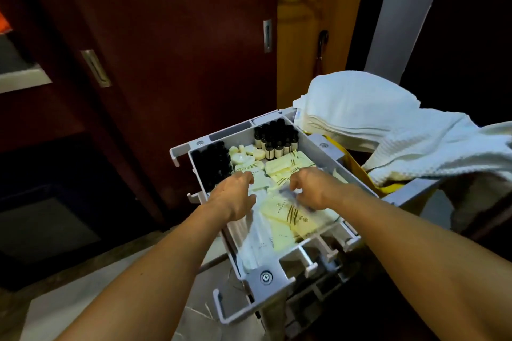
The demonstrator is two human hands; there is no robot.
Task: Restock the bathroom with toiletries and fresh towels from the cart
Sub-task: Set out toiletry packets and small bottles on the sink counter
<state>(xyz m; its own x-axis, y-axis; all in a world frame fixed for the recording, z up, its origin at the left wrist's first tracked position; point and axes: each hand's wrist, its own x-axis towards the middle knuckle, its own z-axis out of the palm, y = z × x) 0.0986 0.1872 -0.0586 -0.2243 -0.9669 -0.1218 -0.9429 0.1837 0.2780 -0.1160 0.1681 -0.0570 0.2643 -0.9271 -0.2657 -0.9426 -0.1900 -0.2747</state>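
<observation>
2 hands (232, 196) (310, 191) reach into the tray (313, 144); right grip pinches a clear packet (291, 192), left loosely curled.

Grey cart tray (318, 144) holds dark bottles (277, 138), cream packets (285, 216) and soaps (249, 151).

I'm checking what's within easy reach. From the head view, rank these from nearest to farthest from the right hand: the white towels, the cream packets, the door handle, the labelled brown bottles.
1. cream packets, directly under the right hand, near end of the tray
2. labelled brown bottles, tray's far corner
3. white towels, on the cart to the right
4. door handle, on the door beyond the cart
</observation>
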